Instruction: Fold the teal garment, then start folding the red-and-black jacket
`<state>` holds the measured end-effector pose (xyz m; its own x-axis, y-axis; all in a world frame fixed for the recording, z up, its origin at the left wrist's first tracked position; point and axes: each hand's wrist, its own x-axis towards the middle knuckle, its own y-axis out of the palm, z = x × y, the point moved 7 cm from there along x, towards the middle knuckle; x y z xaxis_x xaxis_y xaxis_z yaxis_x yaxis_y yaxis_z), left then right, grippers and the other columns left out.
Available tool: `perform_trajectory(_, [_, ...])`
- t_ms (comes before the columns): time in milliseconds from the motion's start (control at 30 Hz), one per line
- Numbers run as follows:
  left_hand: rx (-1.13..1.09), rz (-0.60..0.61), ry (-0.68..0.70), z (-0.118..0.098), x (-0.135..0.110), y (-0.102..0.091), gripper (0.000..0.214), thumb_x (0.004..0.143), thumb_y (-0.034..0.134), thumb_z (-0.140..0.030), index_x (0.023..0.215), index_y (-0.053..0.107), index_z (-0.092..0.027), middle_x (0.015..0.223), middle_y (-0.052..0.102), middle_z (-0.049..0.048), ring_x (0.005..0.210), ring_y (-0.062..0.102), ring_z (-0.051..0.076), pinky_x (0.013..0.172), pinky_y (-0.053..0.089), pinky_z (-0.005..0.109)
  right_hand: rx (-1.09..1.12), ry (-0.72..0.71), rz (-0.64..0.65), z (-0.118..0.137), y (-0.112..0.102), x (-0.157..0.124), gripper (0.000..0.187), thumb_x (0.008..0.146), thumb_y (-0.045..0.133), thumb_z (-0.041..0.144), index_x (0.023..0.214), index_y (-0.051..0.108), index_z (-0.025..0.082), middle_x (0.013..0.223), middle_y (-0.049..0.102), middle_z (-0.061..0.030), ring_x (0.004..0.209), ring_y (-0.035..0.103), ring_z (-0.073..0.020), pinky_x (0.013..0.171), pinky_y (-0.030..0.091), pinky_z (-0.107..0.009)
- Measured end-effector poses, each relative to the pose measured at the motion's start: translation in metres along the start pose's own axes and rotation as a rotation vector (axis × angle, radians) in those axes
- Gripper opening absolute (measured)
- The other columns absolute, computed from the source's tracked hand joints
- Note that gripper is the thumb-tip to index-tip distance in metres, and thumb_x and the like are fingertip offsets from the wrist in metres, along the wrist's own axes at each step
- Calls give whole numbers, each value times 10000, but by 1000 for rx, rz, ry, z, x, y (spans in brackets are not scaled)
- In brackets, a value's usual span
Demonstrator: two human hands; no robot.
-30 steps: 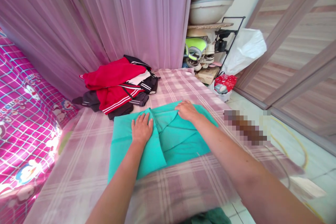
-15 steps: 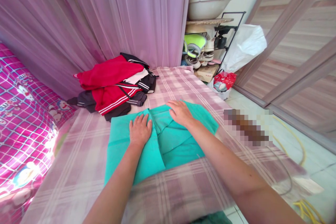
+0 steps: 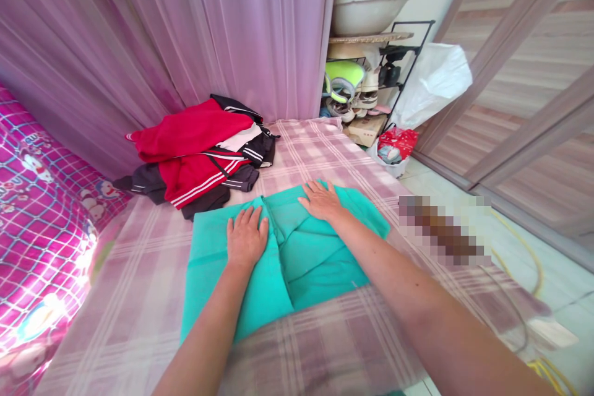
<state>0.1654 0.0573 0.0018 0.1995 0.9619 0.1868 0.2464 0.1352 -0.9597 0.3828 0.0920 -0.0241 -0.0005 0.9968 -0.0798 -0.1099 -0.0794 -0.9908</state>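
A teal cloth (image 3: 315, 263) lies partly folded on a checked pink bedsheet (image 3: 320, 154). My left hand (image 3: 245, 238) rests flat on the cloth's left flap, fingers stretched out. My right hand (image 3: 321, 200) lies flat on the cloth's upper middle, fingers spread, beside a fold line. Neither hand grips anything.
A pile of red, black and white clothes (image 3: 197, 151) sits behind the cloth by a purple curtain (image 3: 185, 31). A pink cartoon blanket (image 3: 41, 210) is at the left. To the right stand a shoe rack (image 3: 366, 90) with a basin on top, a white bag (image 3: 431, 83) and a tiled floor.
My right hand has slid left along the cloth's top edge and flattened. The left hand has stayed pressed on the left flap.
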Motion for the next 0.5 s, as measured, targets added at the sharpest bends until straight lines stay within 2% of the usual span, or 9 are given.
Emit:
perform_trajectory(100, [-7,-3,-2,0,0,0,483,980,393,-387,1406,555,-226,1464,549,89,1381,461,292,1166,294,586,3,26,0,-6,-5,0,616,1023,273,473,1534,366,142,1621,284,-128,1498,233,-288,1209,84,-586])
perform_trajectory(233, [-10,-15,-8,-1,0,0,473,977,397,-380,1390,573,-228,1456,559,88,1378,464,294,1165,295,586,18,-2,-36,7,-24,7,521,1025,317,396,1408,546,126,1488,502,-172,1371,439,-335,1172,167,-611])
perform_trajectory(367, [-15,-31,0,-1,-1,-1,470,976,394,-378,1377,585,-224,1446,567,94,1373,470,297,1161,300,592,28,-131,-88,40,-41,26,422,1017,378,360,1315,630,201,1354,634,-113,1274,528,-275,1134,287,-462])
perform_trajectory(433, [-22,-36,6,-1,-1,-2,470,975,395,-376,1375,587,-220,1446,567,97,1373,471,296,1159,306,591,33,-207,-75,58,-41,36,373,989,467,389,1254,674,227,1296,671,-95,1239,554,-254,1076,355,-376])
perform_trajectory(500, [-23,-42,13,-1,-2,-3,469,974,397,-374,1372,589,-216,1442,570,99,1367,478,296,1156,312,587,32,-246,-52,71,-36,46,339,945,560,421,1174,716,226,1233,698,-99,1187,586,-254,1013,401,-339])
